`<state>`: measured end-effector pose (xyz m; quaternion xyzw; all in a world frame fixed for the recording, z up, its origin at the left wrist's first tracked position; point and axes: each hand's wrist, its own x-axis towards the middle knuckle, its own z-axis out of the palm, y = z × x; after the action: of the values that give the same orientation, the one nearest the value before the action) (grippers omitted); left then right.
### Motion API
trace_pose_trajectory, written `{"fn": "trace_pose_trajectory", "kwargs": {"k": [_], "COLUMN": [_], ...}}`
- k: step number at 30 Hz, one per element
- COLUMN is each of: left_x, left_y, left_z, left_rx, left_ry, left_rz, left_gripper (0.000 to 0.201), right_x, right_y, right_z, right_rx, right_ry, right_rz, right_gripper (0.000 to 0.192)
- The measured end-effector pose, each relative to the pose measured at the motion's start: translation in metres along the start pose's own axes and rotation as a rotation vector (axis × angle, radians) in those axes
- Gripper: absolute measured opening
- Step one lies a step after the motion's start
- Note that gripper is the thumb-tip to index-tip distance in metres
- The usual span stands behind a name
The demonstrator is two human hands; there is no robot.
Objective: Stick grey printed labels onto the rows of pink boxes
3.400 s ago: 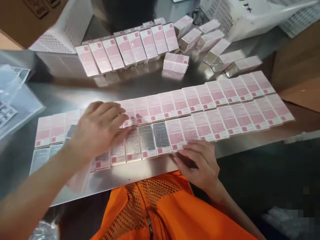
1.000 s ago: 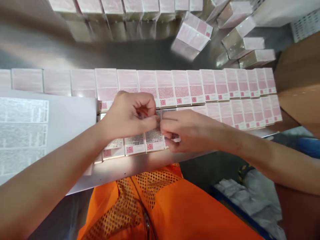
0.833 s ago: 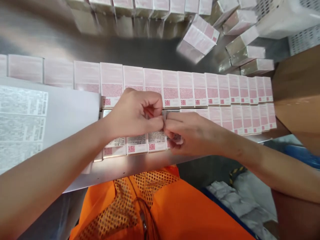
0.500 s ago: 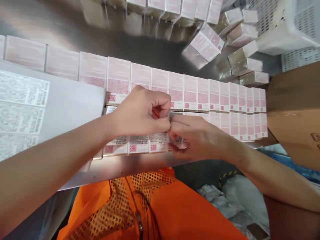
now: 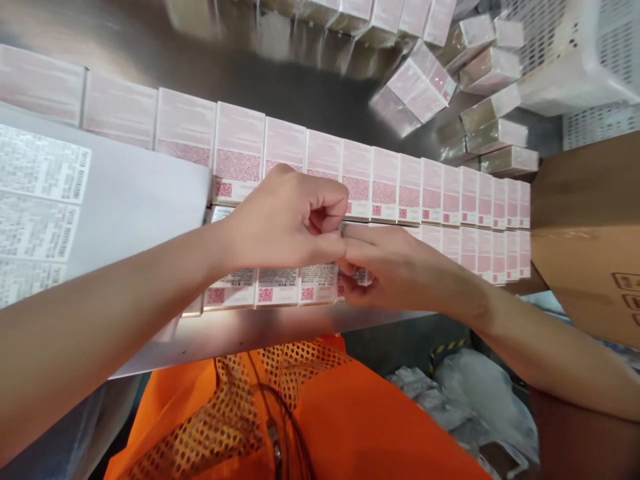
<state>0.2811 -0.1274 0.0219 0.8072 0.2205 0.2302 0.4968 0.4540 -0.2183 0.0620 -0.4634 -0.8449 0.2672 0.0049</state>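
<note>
Two rows of pink and white boxes (image 5: pixel 241 140) run across the metal table. My left hand (image 5: pixel 285 220) is closed, thumb and forefinger pinched together over the front row; whatever lies between the fingertips is hidden. Meeting it at the fingertips, my right hand (image 5: pixel 390 267) has its fingers curled and pressed together over a front-row box. Part of a printed sticker label (image 5: pixel 361 275) shows under the right fingers. Front-row boxes to the left carry similar labels (image 5: pixel 277 277). Under my left forearm lies a white backing sheet (image 5: pixel 145 193) with printed labels (image 5: pixel 37 217).
Film-wrapped boxes (image 5: pixel 420 87) lie at the back, some in a row and others scattered. A white perforated basket (image 5: pixel 555 73) stands at the back right. At the right end of the rows is a cardboard box (image 5: pixel 590 227). The table's front edge (image 5: pixel 215 337) is near my orange clothing (image 5: pixel 370 413).
Both hands stay together over the same front-row spot, with only a slight shift of the fingers. The whole view has moved a little.
</note>
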Motion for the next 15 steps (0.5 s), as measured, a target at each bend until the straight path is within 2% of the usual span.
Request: {"fn": "trace_pose_trajectory", "kwargs": {"k": [3, 7, 12, 15], "left_x": [0.0, 0.0, 0.001, 0.001], "left_y": [0.001, 0.001, 0.001, 0.002], "left_z": [0.0, 0.0, 0.0, -0.001], "left_rx": [-0.002, -0.01, 0.002, 0.012], "left_ry": [0.014, 0.007, -0.007, -0.022], "left_rz": [-0.004, -0.002, 0.01, -0.001], "left_gripper": [0.014, 0.016, 0.015, 0.016], "right_x": [-0.003, -0.007, -0.004, -0.005], "right_y": [0.006, 0.014, 0.019, 0.018], "right_z": [-0.001, -0.005, -0.007, -0.005], "right_rx": [0.068, 0.118, 0.034, -0.024], "right_ry": [0.004, -0.058, -0.069, -0.045], "right_rz": [-0.062, -0.215, -0.313, -0.324], "right_gripper": [0.015, 0.028, 0.015, 0.015]}}
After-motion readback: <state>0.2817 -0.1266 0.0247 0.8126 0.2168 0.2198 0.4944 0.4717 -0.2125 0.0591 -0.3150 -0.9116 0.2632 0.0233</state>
